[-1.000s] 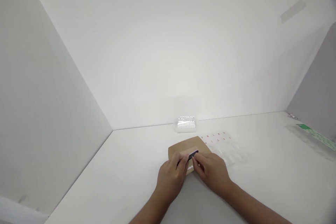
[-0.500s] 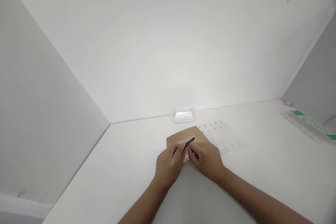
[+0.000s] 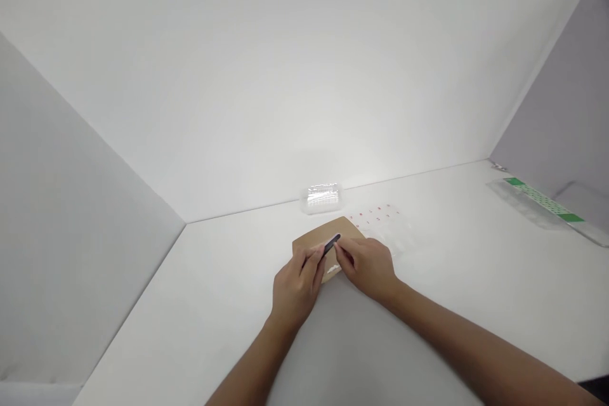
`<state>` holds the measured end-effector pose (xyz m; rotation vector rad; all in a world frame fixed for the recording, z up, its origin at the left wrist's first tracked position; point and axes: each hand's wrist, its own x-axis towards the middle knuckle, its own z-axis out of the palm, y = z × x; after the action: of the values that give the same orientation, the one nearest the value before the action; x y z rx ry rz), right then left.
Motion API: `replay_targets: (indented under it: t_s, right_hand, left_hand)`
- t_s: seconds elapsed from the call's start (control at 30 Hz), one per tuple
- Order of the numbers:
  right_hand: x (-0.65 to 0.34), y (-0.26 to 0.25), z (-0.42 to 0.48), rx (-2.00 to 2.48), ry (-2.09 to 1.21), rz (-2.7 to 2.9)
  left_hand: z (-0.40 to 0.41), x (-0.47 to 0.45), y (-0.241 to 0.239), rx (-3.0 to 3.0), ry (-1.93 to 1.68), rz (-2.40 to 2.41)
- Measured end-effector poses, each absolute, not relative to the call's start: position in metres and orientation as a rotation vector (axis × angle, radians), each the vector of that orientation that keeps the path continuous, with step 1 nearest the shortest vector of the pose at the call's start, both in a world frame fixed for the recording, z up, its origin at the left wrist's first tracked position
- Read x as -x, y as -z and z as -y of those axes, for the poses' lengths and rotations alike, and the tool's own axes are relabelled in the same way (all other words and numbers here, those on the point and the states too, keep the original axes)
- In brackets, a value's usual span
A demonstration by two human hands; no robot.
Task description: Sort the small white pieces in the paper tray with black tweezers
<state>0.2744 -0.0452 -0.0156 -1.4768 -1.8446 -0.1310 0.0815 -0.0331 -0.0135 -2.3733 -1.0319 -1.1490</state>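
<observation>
A brown cardboard card [image 3: 311,242] lies flat on the white table [image 3: 428,304]. My left hand [image 3: 295,284] rests on the card's near left part, fingers pinched on a small dark narrow object [image 3: 332,243] that lies over the card. My right hand [image 3: 368,266] is closed beside it, fingertips meeting the same dark object from the right. I cannot make out what the dark object is. Something small and white [image 3: 333,268] shows between my two hands.
A clear plastic box [image 3: 322,197] stands against the back wall. A clear sheet with red marks [image 3: 380,222] lies right of the card. At the far right lies a clear bag with a green strip [image 3: 547,206]. White walls enclose left, back and right.
The camera has tilted so everything sits higher and more to the left. The dark object between my fingers has turned to a steeper angle; both hands stay on the card.
</observation>
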Motion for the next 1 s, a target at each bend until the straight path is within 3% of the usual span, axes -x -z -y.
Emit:
replay_targets:
  t_s: [0.3, 0.57, 0.8, 1.0]
  right_hand:
    - [-0.265, 0.017, 0.052, 1.372, 0.133, 1.951]
    - [-0.284, 0.017, 0.043, 1.545, 0.168, 1.836]
    - [-0.262, 0.019, 0.055, 1.326, 0.096, 1.934]
    - [-0.279, 0.017, 0.046, 1.517, 0.148, 1.822]
  left_hand:
    - [0.032, -0.080, 0.015, 2.419, 1.129, 1.028]
    - [0.032, -0.081, 0.015, 2.432, 1.142, 1.074]
    - [0.032, -0.080, 0.013, 2.459, 1.131, 1.056]
    - [0.031, -0.081, 0.015, 2.371, 1.146, 1.030]
